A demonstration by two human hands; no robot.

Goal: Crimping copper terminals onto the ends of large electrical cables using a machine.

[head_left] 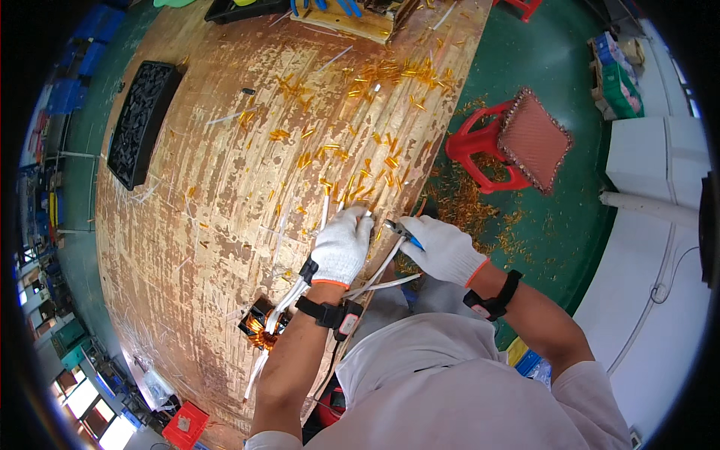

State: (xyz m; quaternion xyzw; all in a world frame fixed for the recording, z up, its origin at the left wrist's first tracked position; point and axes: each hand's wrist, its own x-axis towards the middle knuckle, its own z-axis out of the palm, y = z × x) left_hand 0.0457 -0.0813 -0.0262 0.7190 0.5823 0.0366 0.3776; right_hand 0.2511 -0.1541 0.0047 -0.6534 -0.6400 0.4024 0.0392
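My left hand [343, 244], in a white knit glove, is closed on a white sleeved wire [368, 214] whose end shows at the fingertips. In my right hand [444, 251], also gloved, is a small pair of pliers [409, 235] with blue and black handles. The jaws point left toward the left hand, a short gap from the wire's end. Beside my left forearm rests a copper-wound coil [262, 330] with a black part. White sleeved leads [286, 301] run from it toward the left hand, and more cross below the hands.
Amber tube offcuts [390, 71] litter the worn wooden table [217, 225]. A black tray [142, 124] of small dark pieces lies at the far left. A wooden box [375, 26] with blue-handled tools stands at the far edge. A red stool [484, 146] with a cushion is at right.
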